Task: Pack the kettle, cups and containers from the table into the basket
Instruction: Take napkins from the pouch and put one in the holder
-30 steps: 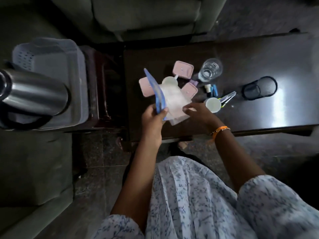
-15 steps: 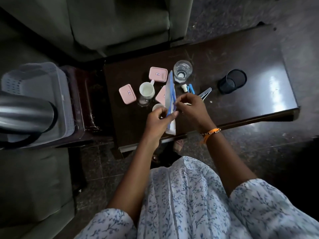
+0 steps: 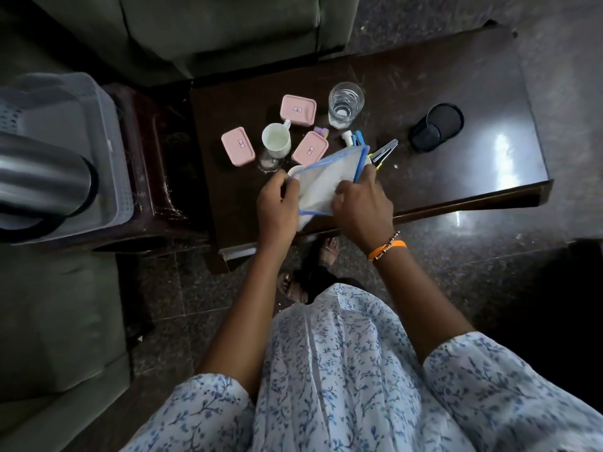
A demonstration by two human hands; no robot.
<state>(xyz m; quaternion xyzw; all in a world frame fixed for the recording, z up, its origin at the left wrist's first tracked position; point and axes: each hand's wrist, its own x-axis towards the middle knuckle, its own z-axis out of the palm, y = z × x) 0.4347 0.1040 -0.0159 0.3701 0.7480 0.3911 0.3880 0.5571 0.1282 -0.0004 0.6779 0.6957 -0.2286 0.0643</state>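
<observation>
While the person stood at the near edge of the dark worktop (image 3: 456,76), both hands held a translucent pouch with blue edging (image 3: 329,177) just above it. The left hand (image 3: 277,203) pinched the pouch's left edge between thumb and fingers, and the right hand (image 3: 362,203) pressed closed over its right side, thumb near the blue corner. Whether the pouch held anything could not be told. Beyond the pouch stood a white cup (image 3: 276,140) among three pink lidded containers (image 3: 298,109), with a clear glass (image 3: 345,104) to their right and a black mesh holder (image 3: 435,127) further right. A second white cup's rim peeked out just behind the pouch. Well left of the pouch, the grey basket (image 3: 111,138) sat on a side stand, the steel kettle (image 3: 42,177) apparently already lying in it. To finish this step well, the pouch probably needed holding level with both edges gripped, and the cups moved upright, one at a time.
</observation>
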